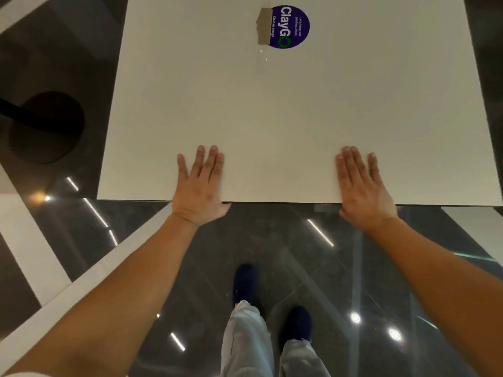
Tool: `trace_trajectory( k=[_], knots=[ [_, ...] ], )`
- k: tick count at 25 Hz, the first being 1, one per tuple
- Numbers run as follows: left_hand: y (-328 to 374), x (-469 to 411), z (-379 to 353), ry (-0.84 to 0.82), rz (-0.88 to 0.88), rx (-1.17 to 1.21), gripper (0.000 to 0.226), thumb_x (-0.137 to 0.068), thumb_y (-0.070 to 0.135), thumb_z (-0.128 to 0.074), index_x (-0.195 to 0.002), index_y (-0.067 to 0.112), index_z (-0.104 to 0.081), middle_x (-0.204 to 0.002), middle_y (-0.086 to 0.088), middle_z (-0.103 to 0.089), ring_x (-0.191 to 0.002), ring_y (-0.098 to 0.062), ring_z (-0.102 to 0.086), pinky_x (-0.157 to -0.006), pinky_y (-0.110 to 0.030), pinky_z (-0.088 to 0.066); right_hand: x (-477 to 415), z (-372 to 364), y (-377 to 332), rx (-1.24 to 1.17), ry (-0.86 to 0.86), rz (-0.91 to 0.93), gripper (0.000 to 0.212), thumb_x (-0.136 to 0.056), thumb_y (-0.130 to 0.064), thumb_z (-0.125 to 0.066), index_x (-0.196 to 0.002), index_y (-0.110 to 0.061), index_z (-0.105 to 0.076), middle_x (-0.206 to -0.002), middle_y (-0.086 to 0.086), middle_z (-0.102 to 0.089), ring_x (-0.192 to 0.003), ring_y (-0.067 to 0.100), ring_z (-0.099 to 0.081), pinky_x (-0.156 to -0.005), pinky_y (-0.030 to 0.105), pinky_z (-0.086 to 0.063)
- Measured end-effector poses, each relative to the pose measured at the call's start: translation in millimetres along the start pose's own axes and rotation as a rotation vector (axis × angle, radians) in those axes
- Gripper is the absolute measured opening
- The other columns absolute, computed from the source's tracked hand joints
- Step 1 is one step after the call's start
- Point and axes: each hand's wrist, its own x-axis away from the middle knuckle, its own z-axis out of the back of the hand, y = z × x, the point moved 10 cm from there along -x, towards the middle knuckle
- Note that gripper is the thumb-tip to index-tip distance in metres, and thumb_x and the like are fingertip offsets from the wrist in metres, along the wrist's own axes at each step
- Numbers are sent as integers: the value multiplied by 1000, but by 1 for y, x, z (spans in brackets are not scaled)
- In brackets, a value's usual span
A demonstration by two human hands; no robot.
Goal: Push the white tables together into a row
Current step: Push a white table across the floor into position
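From my feed I see one white table [272,118] filling the upper part of the view, its near edge running straight across. On its far half lies a round purple sticker [292,27] reading "ClayGO", and a strip of brown tape [264,27] covers its left rim. The left hand [200,186] and the right hand [363,186] lie flat on the tabletop at the near edge, well apart, with their fingers straight and pointing away. The table stands on a glossy dark floor [285,240], where I also see two dark shoes [245,284].
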Motion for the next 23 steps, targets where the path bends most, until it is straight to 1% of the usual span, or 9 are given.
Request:
trace_trajectory(
  k=[3,6,8,10,12,14,17,19,23],
  knots=[
    [-33,-1,7,76,-41,49,115,-65,52,-81,-149,-4,-27,-158,-23,-29,-146,-43,-22,-111,-73,-14,-7,-12,-34,12,-39,-13,107,-82,-27,-64,-148,9,13,-160,31,4,-148,44,9,-118,63,0],
    [-44,-5,2,66,-47,61,116,-63,49,-83,-150,-3,-26,-158,-22,-27,-147,-42,-20,-113,-71,-12,-12,-13,-39,37,-28,-37,102,-86,-26,-57,-148,8,16,-160,29,10,-148,42,15,-118,62,1],
    [-42,-5,-5,13,-43,66,118,-65,55,-78,-151,0,-19,-160,-19,-24,-148,-39,-15,-115,-68,-7,-9,-13,-35,33,-39,-37,104,-83,-26,-59,-149,8,15,-160,28,12,-148,41,16,-119,61,4],
    [-41,-3,-8,-28,-42,53,121,-67,61,-72,-153,3,-10,-162,-17,-18,-150,-37,-9,-116,-67,-5,-7,-15,-34,38,-61,-46,108,-82,-27,-60,-148,6,18,-157,26,20,-147,39,22,-119,59,8],
    [-41,-2,-10,-104,-21,16,124,-71,67,-64,-154,7,6,-165,-15,-6,-151,-34,1,-117,-65,-2,-7,-13,-36,2,-104,-58,111,-81,-26,-61,-147,5,24,-155,24,26,-145,37,27,-119,57,10],
    [-41,1,-9,-174,38,33,124,-75,68,-60,-152,8,18,-165,-14,8,-150,-33,13,-116,-66,2,-4,-8,-37,-17,-127,-92,112,-81,-25,-60,-145,4,28,-156,24,27,-145,36,28,-120,55,9],
    [-24,7,-1,-347,139,133,123,-80,66,-56,-148,8,28,-161,-15,25,-147,-36,24,-115,-66,6,5,2,-45,-95,-195,-151,110,-84,-29,-57,-146,1,29,-157,22,29,-145,35,28,-121,53,5],
    [-4,13,8,-412,175,210,115,-84,61,-55,-150,11,25,-161,-15,26,-147,-37,23,-117,-65,1,14,7,-56,-134,-234,-153,104,-88,-29,-53,-146,-2,29,-159,20,27,-147,34,25,-122,52,4],
    [57,25,33,-532,136,290,92,-92,48,-50,-156,14,7,-164,-14,16,-150,-36,11,-119,-62,-7,36,15,-62,-177,-330,-83,93,-93,-25,-49,-151,-7,20,-162,16,19,-150,31,15,-122,51,0]
  ],
)
